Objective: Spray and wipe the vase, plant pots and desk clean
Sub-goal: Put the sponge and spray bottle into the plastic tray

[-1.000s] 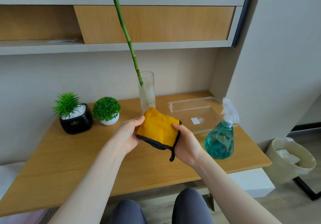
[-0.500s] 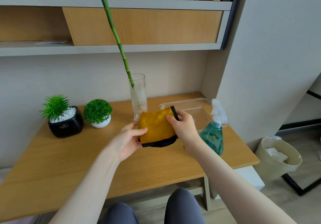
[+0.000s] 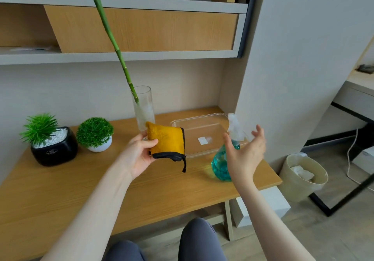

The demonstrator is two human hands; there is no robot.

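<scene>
One cloth (image 3: 166, 143) is grasped by the left hand (image 3: 139, 155), masking the vase (image 3: 144, 106) base. Right hand (image 3: 245, 155), fingers spread and released, partly hides the spray bottle (image 3: 220, 164) right of the vase on the worktop (image 3: 60, 192).

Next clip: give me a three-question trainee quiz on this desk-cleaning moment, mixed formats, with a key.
1. True or false: the left hand grips the folded yellow microfibre cloth with black trim.
2. Multiple choice: the open right hand is nearest to which item? A) the clear plastic spray bottle of teal liquid B) the black square plant pot C) the beige waste bin
3. Fill in: the green bamboo stalk stands in the tall clear glass ____.

Key: 1 true; 2 A; 3 vase.
</scene>
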